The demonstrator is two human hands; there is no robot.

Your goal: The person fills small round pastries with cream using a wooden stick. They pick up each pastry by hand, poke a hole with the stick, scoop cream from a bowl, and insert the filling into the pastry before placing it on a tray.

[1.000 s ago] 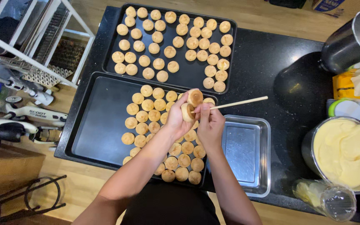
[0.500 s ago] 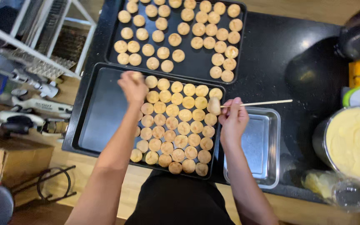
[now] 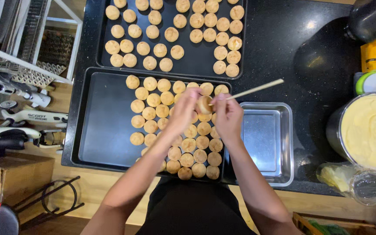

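While both hands meet over the near tray, the parts read as follows:

Left hand (image 3: 183, 111): fingers curled around one small round pastry shell (image 3: 204, 104), lifting it clear of the rows beneath; the grip is a pinch at the shell's sides.
Right hand (image 3: 228, 116): closed in a pinch on a thin wooden stick (image 3: 257, 89); the stick's near end meets the held shell, its far end slants up and right over the black counter (image 3: 279, 48).
Near tray (image 3: 105, 126): dark, rectangular; its right half is packed with golden shells, its left half bare.
Far tray (image 3: 196, 65): a second dark tray just beyond, carrying more shells in loose rows.
Steel pan (image 3: 266, 139): shallow, just right of the near tray, beside the right hand.
Cream pot (image 3: 368, 130): well to the right, full of pale yellow cream; a plastic piping bag (image 3: 349, 178) lies just before it.
Step in hand: judged as piercing the held shell with the stick.
Next move calls for: a steady shell, gentle pressure, and care that the thin crust does not crack.
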